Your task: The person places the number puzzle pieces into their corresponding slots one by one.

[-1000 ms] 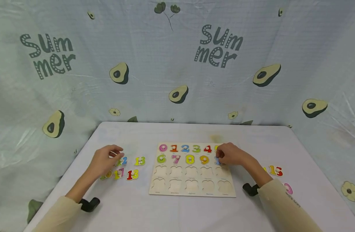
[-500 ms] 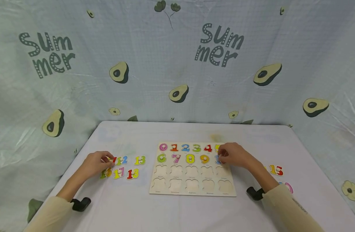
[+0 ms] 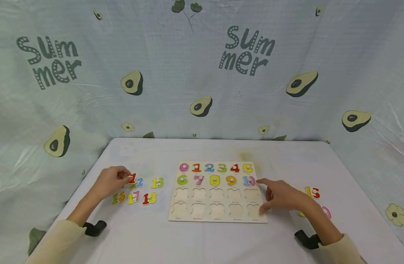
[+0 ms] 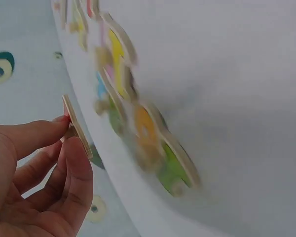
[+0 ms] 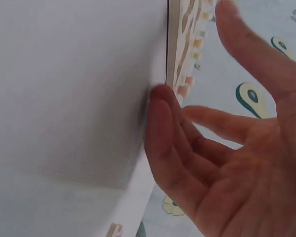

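Observation:
My left hand (image 3: 109,181) pinches a wooden number piece (image 4: 77,129) between thumb and fingers, raised off the table. A red digit 1 (image 3: 133,178) shows on it in the head view; the fingers hide the rest. Just beside it lie the 12 piece (image 3: 140,182) and the 16 piece (image 3: 118,198). My right hand (image 3: 282,195) is at the right edge of the wooden number board (image 3: 218,220), fingers spread and holding nothing. Its fingertip is close to the 10 piece (image 3: 249,181), which sits in the second row. Pieces 0 to 9 fill the other spots above.
On the left also lie the 13 piece (image 3: 157,182), 17 piece (image 3: 133,198) and 18 piece (image 3: 149,198). Right of the board, the 15 piece (image 3: 312,192) lies among others partly hidden by my right arm. The board's two lower rows show bare recesses.
My right hand has let go of the 10 piece and moved right and nearer, its fingers spreading. My left hand moved to the left pieces and lifted one with a red 1.

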`<state>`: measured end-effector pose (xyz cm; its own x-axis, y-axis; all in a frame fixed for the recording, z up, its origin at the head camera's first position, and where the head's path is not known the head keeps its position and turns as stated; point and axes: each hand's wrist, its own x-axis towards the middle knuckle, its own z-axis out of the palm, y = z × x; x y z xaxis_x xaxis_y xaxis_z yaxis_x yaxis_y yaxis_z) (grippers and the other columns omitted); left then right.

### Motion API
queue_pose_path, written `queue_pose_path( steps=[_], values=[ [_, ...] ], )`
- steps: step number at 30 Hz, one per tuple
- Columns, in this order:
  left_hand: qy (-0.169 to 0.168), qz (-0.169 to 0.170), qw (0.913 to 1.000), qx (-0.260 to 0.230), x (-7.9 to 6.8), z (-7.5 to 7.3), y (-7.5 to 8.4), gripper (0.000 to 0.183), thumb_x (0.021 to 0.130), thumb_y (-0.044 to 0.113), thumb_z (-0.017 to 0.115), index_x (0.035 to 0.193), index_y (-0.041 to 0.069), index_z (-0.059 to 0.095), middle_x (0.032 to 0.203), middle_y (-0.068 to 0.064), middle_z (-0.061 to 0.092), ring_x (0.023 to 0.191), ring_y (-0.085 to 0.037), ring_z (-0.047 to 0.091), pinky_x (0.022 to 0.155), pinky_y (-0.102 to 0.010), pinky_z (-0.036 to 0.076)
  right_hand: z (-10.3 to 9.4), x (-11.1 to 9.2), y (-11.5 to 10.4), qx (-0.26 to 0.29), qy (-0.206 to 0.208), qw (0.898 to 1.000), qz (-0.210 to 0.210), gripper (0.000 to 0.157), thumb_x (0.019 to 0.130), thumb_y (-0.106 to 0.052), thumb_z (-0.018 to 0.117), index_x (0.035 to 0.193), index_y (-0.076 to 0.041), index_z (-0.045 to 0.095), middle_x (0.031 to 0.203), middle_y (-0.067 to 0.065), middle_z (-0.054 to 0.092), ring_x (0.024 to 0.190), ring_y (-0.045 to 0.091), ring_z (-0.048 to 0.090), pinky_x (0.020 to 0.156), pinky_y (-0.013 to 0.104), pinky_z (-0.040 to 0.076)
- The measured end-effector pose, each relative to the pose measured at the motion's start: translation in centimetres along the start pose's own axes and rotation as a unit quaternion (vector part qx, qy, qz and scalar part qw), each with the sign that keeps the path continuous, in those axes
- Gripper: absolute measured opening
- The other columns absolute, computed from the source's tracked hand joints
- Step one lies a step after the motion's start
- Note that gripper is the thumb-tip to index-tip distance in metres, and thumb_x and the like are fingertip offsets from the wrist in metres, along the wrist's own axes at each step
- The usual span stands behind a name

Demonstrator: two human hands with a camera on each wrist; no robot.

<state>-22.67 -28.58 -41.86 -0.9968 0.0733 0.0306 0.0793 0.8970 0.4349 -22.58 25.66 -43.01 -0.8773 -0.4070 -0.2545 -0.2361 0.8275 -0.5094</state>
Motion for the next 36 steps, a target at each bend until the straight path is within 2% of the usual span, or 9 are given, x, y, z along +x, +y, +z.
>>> queue_pose_path(
  steps=[2,4,9,11,13,20,25,32,36],
  values=[
    [-0.006,0.034,0.9993,-0.015,0.2,0.6,2.1,0.013,0.088,0.017,0.069,0.094,0.006,0.069,0.076,-0.001,0.063,0.067,-0.015,0.053,0.057,-0.025,0.045,0.3,-0.3,0.0,0.007,-0.024,0.999,0.019,0.102,0.061,-0.043,0.088,0.145,-0.012,0.039,0.081,0.0,0.055,0.074,0.014,0.051,0.061,0.028,0.042],
    [-0.023,0.068,0.9969,-0.034,0.4,1.5,4.5,0.01,0.088,0.018,0.069,0.092,0.009,0.069,0.077,0.002,0.063,0.068,-0.012,0.054,0.058,-0.023,0.046,0.6,-0.3,0.1,0.006,-0.032,0.999,0.028,0.108,0.059,-0.041,0.09,0.148,-0.011,0.036,0.08,0.001,0.054,0.074,0.014,0.05,0.061,0.028,0.041],
    [-0.077,0.152,0.9832,-0.065,0.8,4.4,9.5,0.005,0.087,0.016,0.07,0.088,0.011,0.069,0.073,0.006,0.063,0.065,-0.007,0.054,0.058,-0.021,0.046,1.1,-0.1,0.3,-0.003,-0.028,0.999,0.038,0.107,0.059,-0.034,0.091,0.148,-0.012,0.036,0.079,0.0,0.054,0.073,0.014,0.05,0.06,0.028,0.04],
    [-0.093,0.176,0.978,-0.063,0.9,5.3,10.7,0.005,0.086,0.015,0.071,0.087,0.01,0.07,0.071,0.007,0.062,0.063,-0.006,0.052,0.057,-0.02,0.045,1.2,-0.1,0.2,-0.004,-0.028,0.999,0.042,0.106,0.059,-0.033,0.091,0.148,-0.013,0.037,0.079,0.0,0.054,0.074,0.014,0.05,0.06,0.028,0.04],
    [-0.103,0.184,0.9761,-0.054,1.0,6.2,11.5,0.004,0.086,0.015,0.071,0.085,0.011,0.07,0.069,0.008,0.06,0.063,-0.006,0.05,0.058,-0.02,0.043,1.2,-0.1,0.2,-0.005,-0.029,0.999,0.043,0.106,0.059,-0.033,0.091,0.148,-0.012,0.037,0.078,0.0,0.054,0.073,0.014,0.05,0.06,0.028,0.04],
    [-0.098,0.164,0.9812,-0.024,1.0,7.6,12.0,0.006,0.084,0.016,0.073,0.079,0.015,0.07,0.064,0.01,0.057,0.061,-0.005,0.049,0.058,-0.02,0.041,1.3,-0.1,-0.2,-0.009,-0.027,0.999,0.034,0.105,0.06,-0.033,0.09,0.148,-0.012,0.037,0.077,0.0,0.054,0.072,0.013,0.05,0.06,0.027,0.039],
    [-0.081,0.148,0.985,-0.035,0.9,7.9,12.1,0.007,0.081,0.015,0.075,0.077,0.013,0.07,0.064,0.009,0.059,0.061,-0.006,0.05,0.057,-0.021,0.041,1.4,-0.2,-0.1,-0.004,-0.025,0.999,0.038,0.104,0.06,-0.031,0.091,0.148,-0.013,0.038,0.077,0.001,0.054,0.072,0.014,0.05,0.06,0.028,0.039],
    [-0.074,0.134,0.9876,-0.033,0.8,8.4,12.1,0.008,0.08,0.016,0.076,0.075,0.013,0.07,0.063,0.01,0.058,0.06,-0.006,0.05,0.056,-0.02,0.041,1.2,-0.3,0.0,-0.006,-0.027,0.999,0.034,0.105,0.06,-0.032,0.091,0.148,-0.012,0.037,0.077,0.0,0.054,0.072,0.013,0.05,0.059,0.027,0.039],
    [-0.08,0.128,0.9867,-0.06,0.7,8.1,11.7,0.007,0.082,0.02,0.075,0.08,0.014,0.072,0.065,0.008,0.061,0.057,-0.006,0.053,0.054,-0.02,0.043,1.1,-0.3,-0.1,-0.002,-0.026,0.999,0.035,0.105,0.06,-0.031,0.091,0.148,-0.011,0.037,0.077,0.001,0.053,0.072,0.014,0.049,0.06,0.028,0.038]
  ],
)
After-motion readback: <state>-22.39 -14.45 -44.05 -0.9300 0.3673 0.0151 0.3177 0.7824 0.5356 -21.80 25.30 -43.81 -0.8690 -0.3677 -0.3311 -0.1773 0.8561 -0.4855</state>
